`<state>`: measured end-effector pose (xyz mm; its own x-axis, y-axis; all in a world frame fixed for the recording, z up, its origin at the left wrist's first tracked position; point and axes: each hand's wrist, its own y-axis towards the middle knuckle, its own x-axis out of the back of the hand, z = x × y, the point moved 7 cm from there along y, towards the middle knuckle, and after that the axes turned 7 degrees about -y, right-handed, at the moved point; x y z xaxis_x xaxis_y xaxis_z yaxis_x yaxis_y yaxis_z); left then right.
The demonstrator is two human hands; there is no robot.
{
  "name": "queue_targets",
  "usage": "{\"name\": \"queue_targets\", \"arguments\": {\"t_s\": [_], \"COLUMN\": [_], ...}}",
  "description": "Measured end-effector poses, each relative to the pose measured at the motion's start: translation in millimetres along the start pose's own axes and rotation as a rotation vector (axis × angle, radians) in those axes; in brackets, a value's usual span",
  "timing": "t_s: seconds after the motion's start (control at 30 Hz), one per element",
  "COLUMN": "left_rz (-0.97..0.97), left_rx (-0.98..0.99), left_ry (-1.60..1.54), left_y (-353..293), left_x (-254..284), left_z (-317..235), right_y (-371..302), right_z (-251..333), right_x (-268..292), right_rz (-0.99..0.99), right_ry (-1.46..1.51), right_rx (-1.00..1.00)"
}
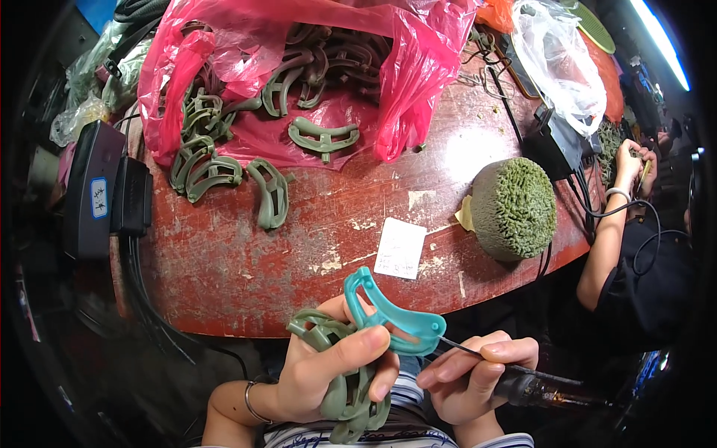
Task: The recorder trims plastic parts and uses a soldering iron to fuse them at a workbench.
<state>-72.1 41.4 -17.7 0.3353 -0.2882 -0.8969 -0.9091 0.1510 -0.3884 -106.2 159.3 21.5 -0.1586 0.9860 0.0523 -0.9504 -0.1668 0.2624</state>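
My left hand (328, 366) is closed round a teal curved plastic piece (407, 321), a frame with openings in it. Bunched in the same hand are several olive-green curved pieces (347, 396) of similar shape. Between the fingertips of my right hand (470, 381) is a thin dark rod-like tool (459, 345). Its tip reaches the right end of the teal piece; whether it goes into the piece cannot be made out. Both hands are in front of the table's near edge, above my lap.
A pink plastic bag (418, 75) spills green pieces (272, 194) onto the worn red table (314, 291). A paper slip (401, 249) and a rough-topped green cylinder (515, 209) lie there too. Dark boxes (95, 190) and cables stand left. At right, a co-worker's hands (635, 164) hold something small.
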Motion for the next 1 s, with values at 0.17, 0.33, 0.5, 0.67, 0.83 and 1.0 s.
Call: {"name": "queue_targets", "arguments": {"t_s": [0.17, 0.33, 0.5, 0.67, 0.83, 1.0], "left_rz": [-0.01, -0.008, -0.018, 0.03, -0.005, -0.003], "left_rx": [0.062, 0.082, 0.032, 0.034, -0.054, -0.043], "left_ry": [-0.126, -0.12, -0.056, 0.02, 0.093, 0.087], "left_y": [-1, 0, 0, -4, 0, 2], "left_x": [1, 2, 0, -3, 2, -2], "left_z": [6, 7, 5, 1, -3, -2], "right_y": [2, -4, 1, 4, 2, 4], "right_z": [-5, -2, 0, -15, -6, -12], "right_x": [3, 3, 0, 9, 10, 12], "right_rz": [-0.162, 0.015, -0.003, 0.059, 0.004, -0.052], "right_ry": [-0.031, -0.013, 0.006, 0.158, 0.124, 0.054], "right_rx": [-0.094, -0.114, -0.088, -0.284, -0.127, -0.154]}}
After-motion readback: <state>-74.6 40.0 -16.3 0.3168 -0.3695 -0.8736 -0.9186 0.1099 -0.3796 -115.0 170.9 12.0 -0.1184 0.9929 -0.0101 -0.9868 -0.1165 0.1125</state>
